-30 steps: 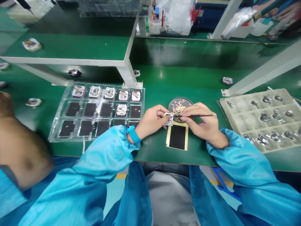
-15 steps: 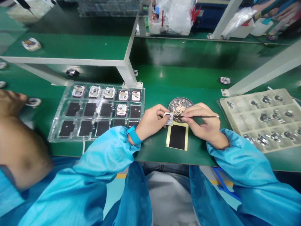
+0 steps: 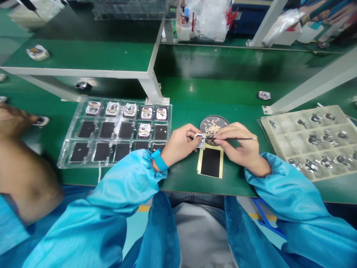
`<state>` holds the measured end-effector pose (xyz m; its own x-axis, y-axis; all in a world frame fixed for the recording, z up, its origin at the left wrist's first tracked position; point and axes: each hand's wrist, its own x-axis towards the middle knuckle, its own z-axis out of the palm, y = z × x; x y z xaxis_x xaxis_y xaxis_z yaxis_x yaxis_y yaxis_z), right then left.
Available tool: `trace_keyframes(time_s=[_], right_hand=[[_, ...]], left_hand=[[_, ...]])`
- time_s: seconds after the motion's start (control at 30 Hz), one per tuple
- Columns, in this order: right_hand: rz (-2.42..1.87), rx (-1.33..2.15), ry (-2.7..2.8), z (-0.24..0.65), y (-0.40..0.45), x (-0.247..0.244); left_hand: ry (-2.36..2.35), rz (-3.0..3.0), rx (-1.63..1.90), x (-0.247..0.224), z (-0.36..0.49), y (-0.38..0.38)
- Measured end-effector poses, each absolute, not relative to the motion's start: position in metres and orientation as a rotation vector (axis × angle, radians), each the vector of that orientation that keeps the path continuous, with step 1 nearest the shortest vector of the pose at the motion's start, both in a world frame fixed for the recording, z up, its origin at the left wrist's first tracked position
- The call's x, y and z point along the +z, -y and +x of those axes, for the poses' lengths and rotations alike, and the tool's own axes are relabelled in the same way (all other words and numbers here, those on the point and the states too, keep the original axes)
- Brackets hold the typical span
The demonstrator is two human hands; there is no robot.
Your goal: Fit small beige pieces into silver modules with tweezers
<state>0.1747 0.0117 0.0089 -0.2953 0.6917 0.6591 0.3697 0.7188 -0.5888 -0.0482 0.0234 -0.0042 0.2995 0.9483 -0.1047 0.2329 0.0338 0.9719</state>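
Note:
My left hand [image 3: 181,145] pinches a small, silvery-white square watch case [image 3: 200,140] between thumb and fingers, above the bench. In my right hand [image 3: 238,145] is a pair of slim dark tweezers [image 3: 241,139], held nearly level. Their left end reaches the right side of the watch case; whether they grip a piece there is too small to tell. Just behind both hands stands a round dark dish [image 3: 214,121] with many tiny beige bits. A black sheet on yellowish backing [image 3: 211,162] lies in front of the dish.
At left, a clear compartment tray [image 3: 64,158] holds several watch cases and black pads. A cream tray [image 3: 281,143] with shiny metal parts lies at right. White frame posts [image 3: 152,87] flank the space. A co-worker's hand [image 3: 13,121] is at far left; a loose case [image 3: 264,95] sits farther back.
My right hand and the tweezers have shifted slightly left. Loose cases at the back have slid a little left. The co-worker's hand has moved right, onto a case. My left hand stays put.

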Motion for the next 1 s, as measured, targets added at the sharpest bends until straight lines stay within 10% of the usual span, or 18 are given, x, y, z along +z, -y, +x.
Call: trace_keyframes(time_s=[1.0], right_hand=[[-0.750,0.350,1.933,0.1761,-0.0109,0.0076]], left_hand=[[-1.143,1.428,0.851,-0.0053,-0.0490,-0.0246]])
